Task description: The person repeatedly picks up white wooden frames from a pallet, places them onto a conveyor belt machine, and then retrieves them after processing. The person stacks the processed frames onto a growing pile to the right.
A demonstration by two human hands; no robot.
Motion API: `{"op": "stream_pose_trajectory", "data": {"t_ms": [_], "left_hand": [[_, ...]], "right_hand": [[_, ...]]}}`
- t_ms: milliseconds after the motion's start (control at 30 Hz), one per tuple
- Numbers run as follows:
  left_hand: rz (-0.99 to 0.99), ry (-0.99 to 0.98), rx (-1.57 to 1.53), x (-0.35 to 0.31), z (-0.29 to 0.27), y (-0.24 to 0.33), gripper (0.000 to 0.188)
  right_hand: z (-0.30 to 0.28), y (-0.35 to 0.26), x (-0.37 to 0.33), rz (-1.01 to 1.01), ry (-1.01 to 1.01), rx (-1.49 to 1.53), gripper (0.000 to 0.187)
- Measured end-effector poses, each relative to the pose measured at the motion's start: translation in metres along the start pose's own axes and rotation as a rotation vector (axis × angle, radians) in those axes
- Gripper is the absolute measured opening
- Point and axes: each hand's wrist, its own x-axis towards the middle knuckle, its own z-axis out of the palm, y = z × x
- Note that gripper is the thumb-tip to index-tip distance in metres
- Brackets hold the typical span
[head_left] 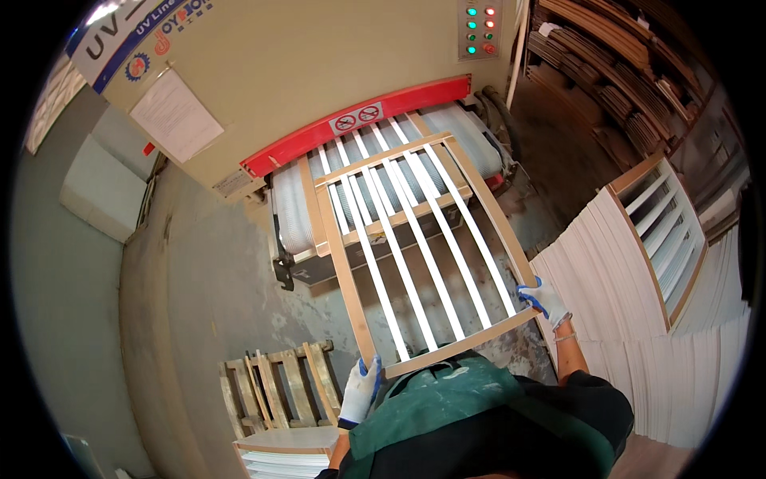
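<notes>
White-slatted, brown-edged rectangular frame (467, 342) extends forward from your left hand (363, 389) and right hand (542, 299), each curled around a near corner; handling seems unfinished. Beyond, another white-slatted frame (313, 203) lies partly under the red bar (411, 99).

Green apron (447, 403) (smudged pale), black top (479, 443), white gloves (361, 389) with blue, thin bracelet (566, 337).

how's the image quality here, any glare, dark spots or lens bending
Head view: fisheye bowing along the grey wall at left, black corners; head view: small glare spot at upper left, dim light over the brown stacks at upper right; head view: slatted frame fairly sharp, no obvious motion blur.
</notes>
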Motion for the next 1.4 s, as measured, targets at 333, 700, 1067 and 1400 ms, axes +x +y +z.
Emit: {"op": "stream_pose_trajectory", "data": {"t_ms": [333, 700, 1067, 1400], "left_hand": [[-0.025, 0.014, -0.048, -0.033, 0.013, 0.037, 0.042], [-0.006, 0.012, 0.052, -0.030, 0.015, 0.026, 0.045], [-0.136, 0.001, 0.136, -0.008, 0.017, 0.002, 0.053], [-0.056, 0.014, 0.046, -0.017, 0.022, 0.022, 0.044]], "right_hand": [[-0.013, 0.027, -0.001, 0.031, 0.001, -0.006, 0.028], [-0.019, 0.043, 0.003, 0.049, 0.028, -0.024, 0.033], [-0.021, 0.053, 0.018, -0.018, 0.023, -0.046, 0.033], [-0.019, 0.032, 0.013, 0.004, 0.000, -0.053, 0.038]]}}
